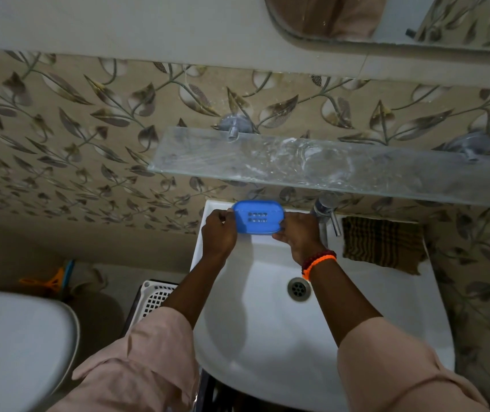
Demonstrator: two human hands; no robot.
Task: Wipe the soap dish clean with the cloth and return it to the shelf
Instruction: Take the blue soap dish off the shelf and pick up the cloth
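The white sink (267, 337) is taken as landmark. A glass shelf (327, 165) is fixed to the wall above its rear edge. A striped brown cloth (383, 245) is laid on its right rear rim, beside the tap (327, 212). The blue soap dish (258, 217) is held over the sink's rear edge, below the shelf. Its left end is gripped by the left hand (218, 230), its right end by the right hand (297, 233); each grip is closed on the dish.
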